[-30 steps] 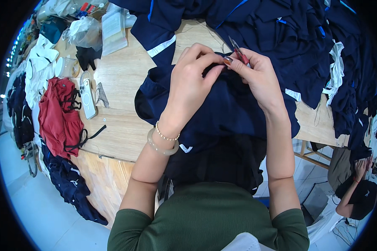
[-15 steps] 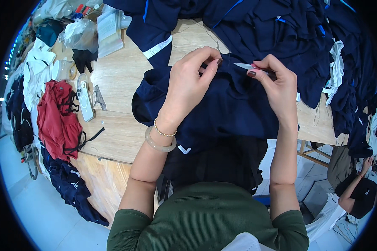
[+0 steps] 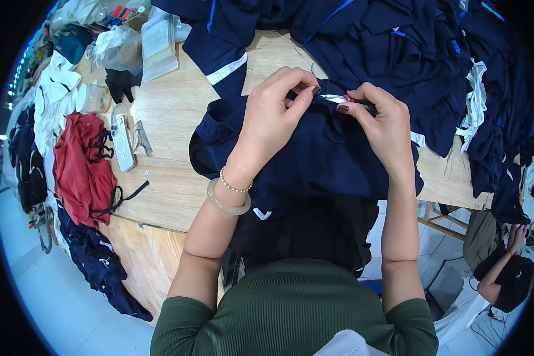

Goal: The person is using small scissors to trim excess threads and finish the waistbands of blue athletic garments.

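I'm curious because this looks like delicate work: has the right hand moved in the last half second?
Yes: the right hand, holding small snips, has moved left, judged against the white phone on the table.

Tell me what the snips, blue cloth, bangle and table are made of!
Snips: blades probably metal, because they shine brightly.
Blue cloth: fabric with a dull finish, since it drapes in soft folds; the fibre is unclear.
Bangle: smooth, glossy and milky, maybe stone, glass or plastic.
Table: pale with streaky grain, so perhaps wood or a wood-patterned surface.
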Demonstrator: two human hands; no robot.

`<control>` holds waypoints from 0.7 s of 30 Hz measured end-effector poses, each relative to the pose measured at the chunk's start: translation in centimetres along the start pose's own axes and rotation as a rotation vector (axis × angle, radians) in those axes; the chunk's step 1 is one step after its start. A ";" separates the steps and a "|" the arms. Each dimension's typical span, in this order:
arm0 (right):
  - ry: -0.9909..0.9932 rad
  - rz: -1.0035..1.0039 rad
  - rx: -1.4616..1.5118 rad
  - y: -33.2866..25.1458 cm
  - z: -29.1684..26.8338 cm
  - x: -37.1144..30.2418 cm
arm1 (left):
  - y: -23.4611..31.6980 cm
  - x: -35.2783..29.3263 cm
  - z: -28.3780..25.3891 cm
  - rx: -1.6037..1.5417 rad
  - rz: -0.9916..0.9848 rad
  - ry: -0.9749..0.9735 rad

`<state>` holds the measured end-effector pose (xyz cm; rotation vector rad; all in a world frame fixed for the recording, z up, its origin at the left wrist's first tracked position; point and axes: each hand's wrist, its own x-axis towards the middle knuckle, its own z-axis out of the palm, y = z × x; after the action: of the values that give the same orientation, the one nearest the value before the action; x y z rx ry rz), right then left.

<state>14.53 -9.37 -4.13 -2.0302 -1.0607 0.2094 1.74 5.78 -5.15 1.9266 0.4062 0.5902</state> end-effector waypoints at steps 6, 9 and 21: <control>-0.015 -0.029 -0.104 -0.4 0.2 0.4 | 0.0 0.1 -0.1 -0.025 -0.036 -0.013; -0.019 -0.060 -0.115 -0.4 0.3 0.5 | 0.1 0.1 -0.1 -0.048 -0.037 -0.010; 0.084 0.040 0.075 1.7 1.0 -0.6 | 0.4 -4.7 2.4 -1.135 -0.935 0.242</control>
<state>14.74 -9.76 -6.16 -1.9772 -0.9474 0.1806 -0.80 1.36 -6.66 0.4664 0.8244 0.2844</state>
